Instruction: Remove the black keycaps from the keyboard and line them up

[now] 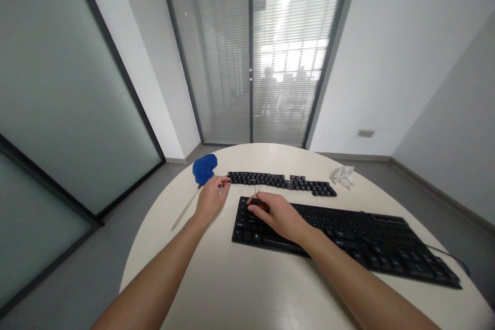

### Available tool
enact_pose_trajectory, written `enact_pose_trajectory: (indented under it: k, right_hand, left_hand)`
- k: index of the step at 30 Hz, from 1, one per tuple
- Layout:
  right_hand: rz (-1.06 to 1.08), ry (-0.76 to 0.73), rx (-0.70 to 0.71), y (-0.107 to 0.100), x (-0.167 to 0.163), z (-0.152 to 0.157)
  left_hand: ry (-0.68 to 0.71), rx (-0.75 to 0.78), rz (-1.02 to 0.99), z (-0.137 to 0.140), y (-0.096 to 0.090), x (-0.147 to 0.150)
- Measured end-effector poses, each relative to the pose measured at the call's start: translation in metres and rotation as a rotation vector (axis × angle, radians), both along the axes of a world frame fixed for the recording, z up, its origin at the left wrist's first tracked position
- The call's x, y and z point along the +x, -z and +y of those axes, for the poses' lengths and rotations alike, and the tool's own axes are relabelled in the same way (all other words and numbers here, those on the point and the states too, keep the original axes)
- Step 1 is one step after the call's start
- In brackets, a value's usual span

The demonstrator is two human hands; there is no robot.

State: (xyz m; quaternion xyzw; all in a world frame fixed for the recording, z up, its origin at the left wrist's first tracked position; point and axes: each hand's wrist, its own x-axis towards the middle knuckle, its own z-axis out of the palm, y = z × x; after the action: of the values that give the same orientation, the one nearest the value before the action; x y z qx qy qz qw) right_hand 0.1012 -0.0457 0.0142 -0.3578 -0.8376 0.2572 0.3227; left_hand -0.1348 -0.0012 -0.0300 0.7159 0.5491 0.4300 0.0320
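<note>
My right hand [280, 214] is closed in a pinch over the left end of a black keyboard [348, 232]. Between its fingers is a wire keycap puller [257, 189], its thin wire sticking out beyond the fingertips. A small dark piece shows at the pinch; whether it is the puller's handle or a keycap I cannot tell. Bare sockets show on part of the keyboard. My left hand [212, 196] has its fingers drawn together at the left end of a row of loose black keycaps [257, 179]; what they pinch is too small to make out.
A blue soft lump [203, 168] lies left of the keycaps, beside a thin brush-like stick [185, 210]. Crumpled white tissue [343, 177] sits at the right. The keyboard cable [448, 253] runs off the right side of the round white table [228, 289].
</note>
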Motion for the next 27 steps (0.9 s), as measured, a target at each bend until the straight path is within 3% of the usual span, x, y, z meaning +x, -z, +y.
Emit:
enact_pose_trajectory:
  k: [17, 27]
  right_hand:
    - [-0.036, -0.060, -0.053, 0.005, 0.004, 0.008]
    - [0.149, -0.081, -0.283, 0.019, 0.010, 0.021]
  left_hand:
    - [0.491, -0.187, 0.143, -0.036, -0.022, 0.022]
    - [0.631, -0.214, 0.170, -0.040, -0.030, 0.022]
